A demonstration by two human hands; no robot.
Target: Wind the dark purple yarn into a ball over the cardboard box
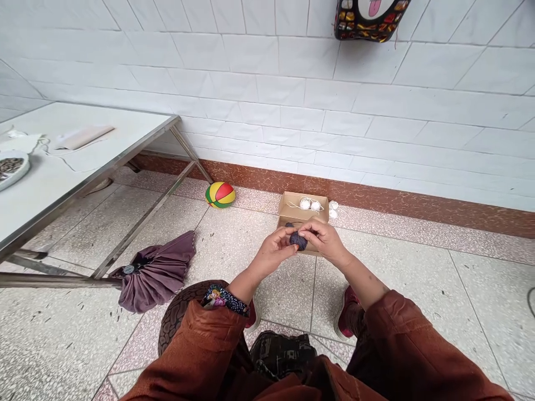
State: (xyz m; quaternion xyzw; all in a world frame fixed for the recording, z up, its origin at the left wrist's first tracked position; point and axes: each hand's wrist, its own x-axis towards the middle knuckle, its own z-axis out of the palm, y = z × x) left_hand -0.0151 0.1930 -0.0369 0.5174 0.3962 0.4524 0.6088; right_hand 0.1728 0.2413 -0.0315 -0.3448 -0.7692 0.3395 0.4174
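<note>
A small dark purple ball of yarn (297, 241) is held up in front of me above a cardboard box. My left hand (276, 245) is closed around its left side, thumb below and fingers above. From the right, my right hand (321, 236) pinches at the top of the ball; a strand there is too fine to make out. Below and behind stands the open cardboard box (283, 204), with white yarn balls (305, 204) in its raised far part. Another dark bit of yarn (289, 225) shows in the near part, mostly hidden by my hands.
White balls (333, 209) lie right of the box by the wall. A striped ball (220, 195) sits near the table's leg. The white table (137, 125) stands left, a purple cloth bundle (159, 273) beside its frame. A black basket (370, 28) hangs on the wall.
</note>
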